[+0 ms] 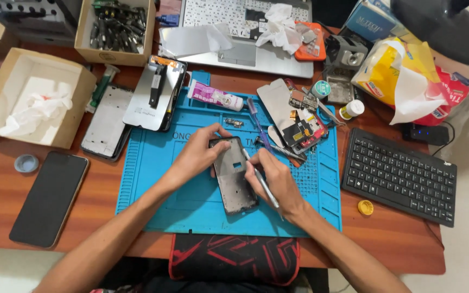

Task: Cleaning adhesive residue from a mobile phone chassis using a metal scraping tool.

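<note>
An opened dark phone frame [234, 179] lies on a blue repair mat [158, 179] in the middle of a wooden desk. My left hand [196, 156] grips the frame's upper left edge and holds it down. My right hand [272, 182] holds a thin metal tool [261, 182] like a pen, its tip touching the frame's upper right edge. Loose phone parts and a small circuit board [299, 133] lie just right of my hands on the mat.
A black phone [50, 198] and phone back panels [156, 100] lie at left, with cardboard boxes [31, 97] behind them. A black keyboard [400, 176] sits at right, a laptop [245, 32] at the back, and a glue tube [215, 96] near the mat's top.
</note>
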